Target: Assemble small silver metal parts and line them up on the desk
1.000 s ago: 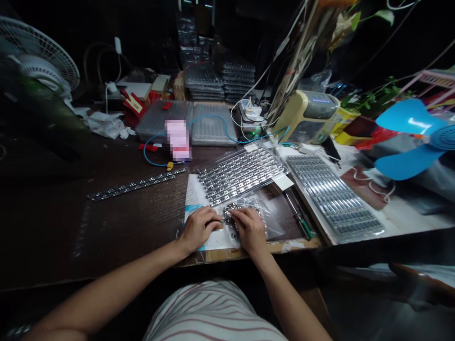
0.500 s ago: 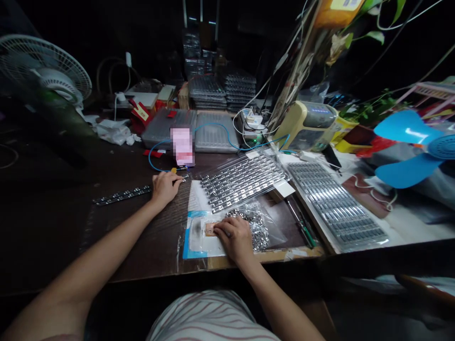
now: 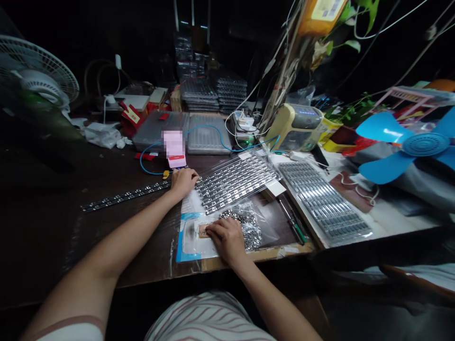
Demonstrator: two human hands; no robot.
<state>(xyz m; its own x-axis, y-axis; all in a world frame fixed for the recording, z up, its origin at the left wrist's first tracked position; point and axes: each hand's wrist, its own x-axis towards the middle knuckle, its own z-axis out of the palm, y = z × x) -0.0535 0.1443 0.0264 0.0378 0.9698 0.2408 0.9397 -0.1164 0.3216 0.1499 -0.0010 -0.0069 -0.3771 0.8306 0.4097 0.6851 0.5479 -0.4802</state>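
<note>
My left hand (image 3: 183, 182) reaches forward and rests, fingers curled, on the right end of a long dark strip of small metal parts (image 3: 124, 195), beside the left edge of a clear tray of metal clips (image 3: 236, 180). My right hand (image 3: 225, 237) lies near the front edge with its fingers pressed down on a small brown piece (image 3: 203, 230) on a white sheet (image 3: 194, 235). A heap of small metal pieces in a clear bag (image 3: 249, 228) sits just right of that hand.
A second long tray of parts (image 3: 322, 201) lies to the right, with green-handled tools (image 3: 292, 223) beside it. Behind are grey cases (image 3: 208, 135), stacked trays (image 3: 213, 90), a blue cable (image 3: 149, 158), a cream device (image 3: 298, 125), a white fan (image 3: 39, 80) and a blue fan (image 3: 408, 142).
My left hand left the heap, reached out to the long strip, then slid right along it to its end by the clip tray. My right hand shifted left onto the brown piece.
</note>
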